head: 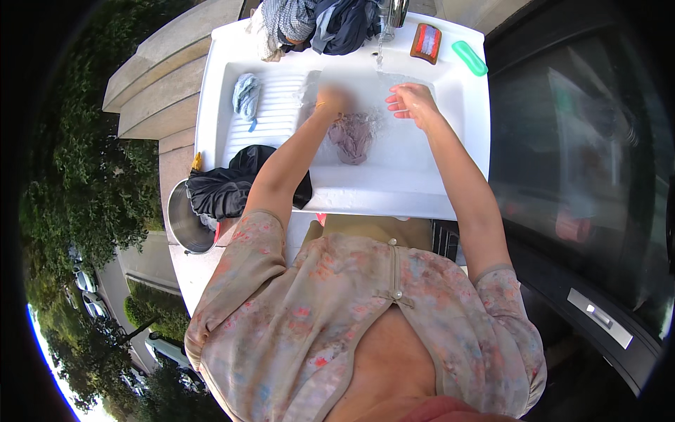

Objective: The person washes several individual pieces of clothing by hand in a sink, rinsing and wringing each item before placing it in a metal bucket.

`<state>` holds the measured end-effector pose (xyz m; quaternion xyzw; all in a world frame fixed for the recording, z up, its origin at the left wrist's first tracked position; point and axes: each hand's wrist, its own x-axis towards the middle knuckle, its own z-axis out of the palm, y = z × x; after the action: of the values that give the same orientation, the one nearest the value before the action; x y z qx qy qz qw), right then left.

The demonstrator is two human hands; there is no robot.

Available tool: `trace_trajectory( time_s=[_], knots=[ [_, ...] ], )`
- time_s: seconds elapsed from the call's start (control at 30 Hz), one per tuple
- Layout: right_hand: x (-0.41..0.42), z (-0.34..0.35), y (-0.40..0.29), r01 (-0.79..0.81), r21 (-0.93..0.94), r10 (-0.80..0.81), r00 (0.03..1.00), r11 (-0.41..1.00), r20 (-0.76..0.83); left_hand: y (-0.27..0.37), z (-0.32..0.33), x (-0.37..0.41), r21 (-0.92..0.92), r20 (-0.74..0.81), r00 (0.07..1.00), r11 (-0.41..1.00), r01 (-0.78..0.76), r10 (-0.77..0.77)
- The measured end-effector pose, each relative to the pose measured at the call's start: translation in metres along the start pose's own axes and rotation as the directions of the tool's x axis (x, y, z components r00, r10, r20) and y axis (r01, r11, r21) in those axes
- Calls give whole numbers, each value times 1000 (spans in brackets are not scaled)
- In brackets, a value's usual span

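A white laundry sink lies before me, with water running from a metal faucet at its far edge. My left hand is over the basin and partly blurred, beside splashing water; its fingers cannot be made out. Just below it a mauve wet cloth lies in the water. My right hand is over the right part of the basin, fingers apart and slightly curled, holding nothing. A light blue cloth rests on the ribbed washboard at the left.
Dark and patterned clothes are heaped on the far rim. A scrub brush and a green soap case sit at the far right. Black fabric drapes over the near left corner, beside a metal bucket. A dark glass door stands at the right.
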<state>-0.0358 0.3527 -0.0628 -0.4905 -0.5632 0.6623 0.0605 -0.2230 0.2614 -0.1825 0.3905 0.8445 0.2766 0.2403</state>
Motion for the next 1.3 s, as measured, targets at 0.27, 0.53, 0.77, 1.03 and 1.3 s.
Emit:
trace_trajectory(
  time_s=[0.27,0.53,0.77,1.03,1.3],
  knots=[
    [-28,52,28,-531,716,393,840,454,374,92,-77,-63,-768,154,947,638,-64,280],
    [-20,62,35,-284,894,-93,938,346,334,121,-115,-65,-932,301,938,264,250,174],
    [-60,59,-8,-223,941,-304,906,253,296,42,-84,-52,-799,483,866,339,496,-131],
    [-76,70,0,-154,934,-233,943,323,236,62,-28,-66,-752,236,917,-537,381,320],
    [-93,65,14,-97,842,-282,916,531,284,91,-65,-65,-833,216,878,-389,393,427]
  ],
)
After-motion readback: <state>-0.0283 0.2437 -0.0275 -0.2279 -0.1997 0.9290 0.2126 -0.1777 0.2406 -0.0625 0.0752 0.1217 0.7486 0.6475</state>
